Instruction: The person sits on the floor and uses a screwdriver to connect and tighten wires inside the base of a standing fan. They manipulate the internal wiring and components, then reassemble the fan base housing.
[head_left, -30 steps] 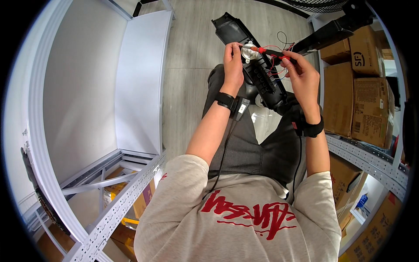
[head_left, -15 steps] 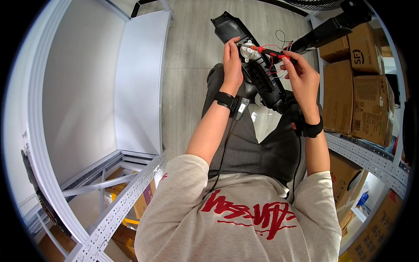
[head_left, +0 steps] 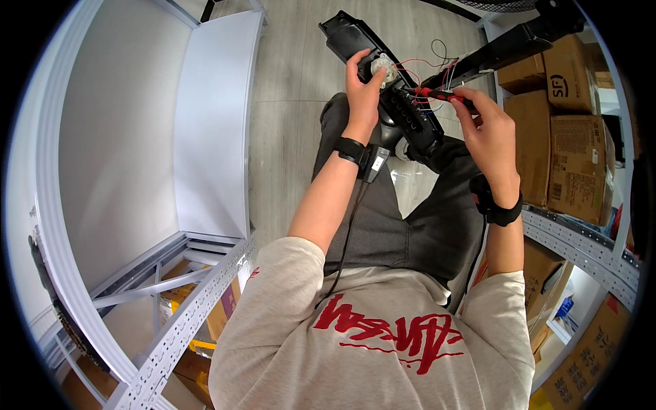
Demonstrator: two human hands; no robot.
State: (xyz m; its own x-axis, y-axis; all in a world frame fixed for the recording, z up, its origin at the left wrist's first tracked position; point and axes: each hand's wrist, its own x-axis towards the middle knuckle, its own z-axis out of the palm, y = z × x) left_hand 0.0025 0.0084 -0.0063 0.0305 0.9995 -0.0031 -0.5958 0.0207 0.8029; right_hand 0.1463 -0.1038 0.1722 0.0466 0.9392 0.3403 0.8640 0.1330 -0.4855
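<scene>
A long black device (head_left: 400, 102) with an opened side rests across my lap, red and black wires (head_left: 437, 65) trailing from it. My left hand (head_left: 362, 85) grips the device's upper part, fingers next to a small round whitish part (head_left: 384, 67). My right hand (head_left: 482, 119) pinches a thin red-handled tool (head_left: 437, 92) whose tip points into the device's open side. Both wrists wear black bands, and a cable runs down from the left one.
Brown cardboard boxes (head_left: 560, 109) are stacked on metal shelving (head_left: 581, 239) at my right. A white panel (head_left: 215, 116) and a white metal rack (head_left: 171, 314) with boxes under it stand at my left. A black bar (head_left: 506, 44) crosses the upper right.
My left hand has shifted slightly up the device toward the round part. My right hand has moved a little outward with the red tool.
</scene>
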